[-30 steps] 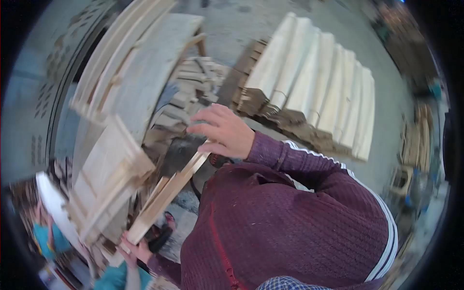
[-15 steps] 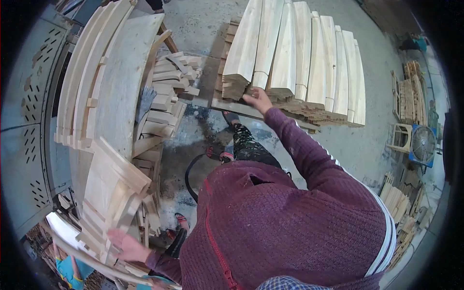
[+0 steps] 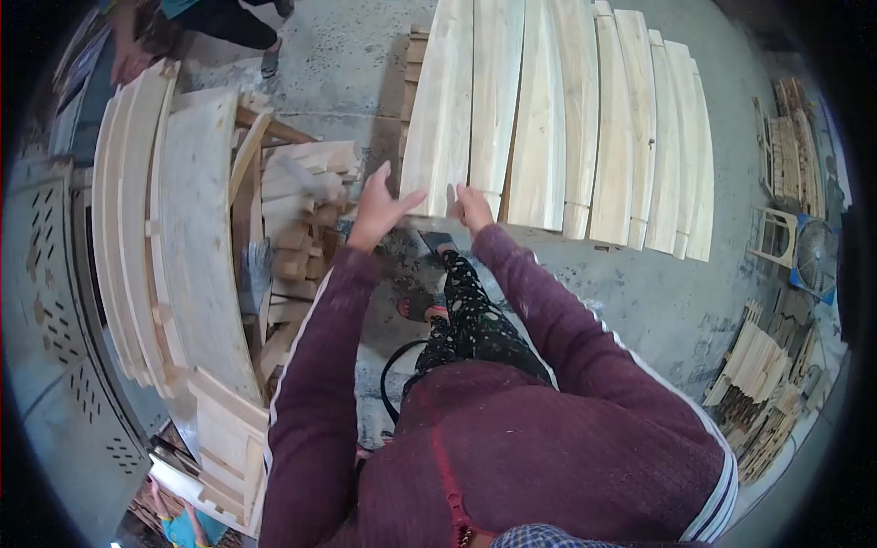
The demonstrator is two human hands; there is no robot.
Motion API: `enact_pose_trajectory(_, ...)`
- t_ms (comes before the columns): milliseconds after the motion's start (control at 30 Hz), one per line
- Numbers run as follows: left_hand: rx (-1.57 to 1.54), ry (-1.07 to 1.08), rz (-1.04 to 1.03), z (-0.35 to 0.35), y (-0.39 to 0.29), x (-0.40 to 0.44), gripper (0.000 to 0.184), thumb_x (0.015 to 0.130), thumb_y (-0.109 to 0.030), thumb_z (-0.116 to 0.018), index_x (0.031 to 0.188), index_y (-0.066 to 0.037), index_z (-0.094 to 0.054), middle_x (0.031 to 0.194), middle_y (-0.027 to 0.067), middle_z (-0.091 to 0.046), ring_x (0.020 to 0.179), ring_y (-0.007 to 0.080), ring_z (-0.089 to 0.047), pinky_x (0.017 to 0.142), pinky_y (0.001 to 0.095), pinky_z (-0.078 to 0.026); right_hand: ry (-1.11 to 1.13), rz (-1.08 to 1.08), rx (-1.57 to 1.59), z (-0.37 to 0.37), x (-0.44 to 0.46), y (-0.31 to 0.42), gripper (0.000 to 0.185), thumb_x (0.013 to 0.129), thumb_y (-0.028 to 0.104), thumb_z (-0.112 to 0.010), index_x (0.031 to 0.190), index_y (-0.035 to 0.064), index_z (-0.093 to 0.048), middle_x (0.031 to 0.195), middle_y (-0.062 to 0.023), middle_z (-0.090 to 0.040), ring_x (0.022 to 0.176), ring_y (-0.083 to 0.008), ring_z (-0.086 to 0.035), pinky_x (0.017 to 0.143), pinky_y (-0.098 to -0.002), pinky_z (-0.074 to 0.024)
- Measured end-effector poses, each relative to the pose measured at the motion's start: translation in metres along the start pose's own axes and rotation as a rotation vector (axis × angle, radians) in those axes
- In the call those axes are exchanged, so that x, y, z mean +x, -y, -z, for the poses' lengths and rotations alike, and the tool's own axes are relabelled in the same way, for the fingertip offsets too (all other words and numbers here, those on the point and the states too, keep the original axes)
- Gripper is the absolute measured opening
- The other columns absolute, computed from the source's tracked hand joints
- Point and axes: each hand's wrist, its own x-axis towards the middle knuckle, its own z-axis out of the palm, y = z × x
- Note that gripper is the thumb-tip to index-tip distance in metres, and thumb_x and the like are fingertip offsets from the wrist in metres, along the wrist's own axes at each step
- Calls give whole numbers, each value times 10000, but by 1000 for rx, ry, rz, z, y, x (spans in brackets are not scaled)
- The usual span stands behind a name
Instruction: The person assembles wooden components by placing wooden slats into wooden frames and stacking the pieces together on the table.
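Long pale wooden boards lie side by side in a stack in front of me, their near ends towards my body. My left hand is beside the near left corner of the leftmost board, thumb and fingers spread apart, holding nothing. With curled fingers, my right hand grips the near end of the second board, close to the seam with the leftmost one. The underside of that grip is hidden.
On the left stands a workbench with long curved wooden pieces. Short wooden offcuts are piled beside it. A blue fan is at the right. Other people's arms show at the top left and bottom left.
My left hand has moved from the wood pieces at the lower left up to the stack. My right hand stays at the board ends. A person has come into view at the top left.
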Motion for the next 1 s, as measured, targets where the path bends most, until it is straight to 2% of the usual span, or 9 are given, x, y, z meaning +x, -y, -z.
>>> enact_pose_trajectory(67,95,16,34,-22,-11,65,1037,629,-464,-816,1366,88,-341,1353,276,-419,1272,345,-420,1051,386,-343,-45,4,103,-1,-18,13,485,918,438,-510,1072,-20,-544,883,-102,-608,787,-198,-560,731,-346,-449)
enact_pose_trajectory(300,233,-14,57,-68,-34,219,1040,559,-508,-845,1281,107,-419,1265,278,-476,1192,365,-478,1002,376,-389,150,-221,341,18,-23,49,550,894,300,-613,1294,0,-387,1005,-34,-549,904,-115,-516,818,-254,-409)
enact_pose_trajectory(467,198,2,204,-76,-25,245,1016,537,-475,-862,1276,74,-432,1283,278,-436,1210,371,-445,1016,412,-377,148,-106,421,18,-34,57,901,740,51,-764,1404,-66,-166,1099,-152,-529,985,-205,-580,860,-315,-493)
enact_pose_trajectory(567,15,54,208,-57,-37,241,875,597,-416,-843,1229,69,-481,1185,226,-548,1080,316,-570,913,407,-477,188,-86,383,32,-43,65,917,715,-10,-761,1421,-42,-176,1136,-157,-522,994,-210,-576,865,-341,-497)
enact_pose_trajectory(633,-590,400,269,-33,-60,220,661,689,-335,-797,1159,50,-537,1031,150,-642,881,230,-659,761,355,-553,304,-124,540,42,-54,82,862,722,-19,-750,1419,-20,-243,1172,-135,-522,991,-203,-575,882,-334,-486)
enact_pose_trajectory(667,-751,386,348,-25,-69,212,448,757,-241,-748,1080,19,-577,925,91,-670,762,166,-672,676,304,-568,363,-60,510,48,-58,86,725,802,71,-709,1405,1,-312,1187,-101,-538,995,-183,-573,890,-320,-474)
enact_pose_trajectory(767,-839,508,394,4,-79,195,410,831,-241,-674,1137,9,-566,1011,98,-660,882,178,-665,761,297,-560,414,-200,568,66,-57,101,635,916,209,-600,1418,-3,-274,1230,-136,-534,1059,-210,-572,927,-336,-468)
enact_pose_trajectory(800,-839,496,390,11,-86,190,410,831,-241,-674,1137,9,-566,1011,98,-660,882,178,-665,761,297,-560,438,-176,551,68,-57,109,577,979,355,-462,1400,-8,-304,1216,-135,-544,1076,-201,-563,937,-337,-457)
enact_pose_trajectory(1000,-1069,415,108,56,-161,155,391,862,-238,-626,1143,25,-559,1032,123,-657,923,199,-663,793,324,-560,469,104,535,50,-74,176,542,987,391,-411,1344,-17,-389,1226,-100,-546,1082,-171,-549,933,-303,-434)
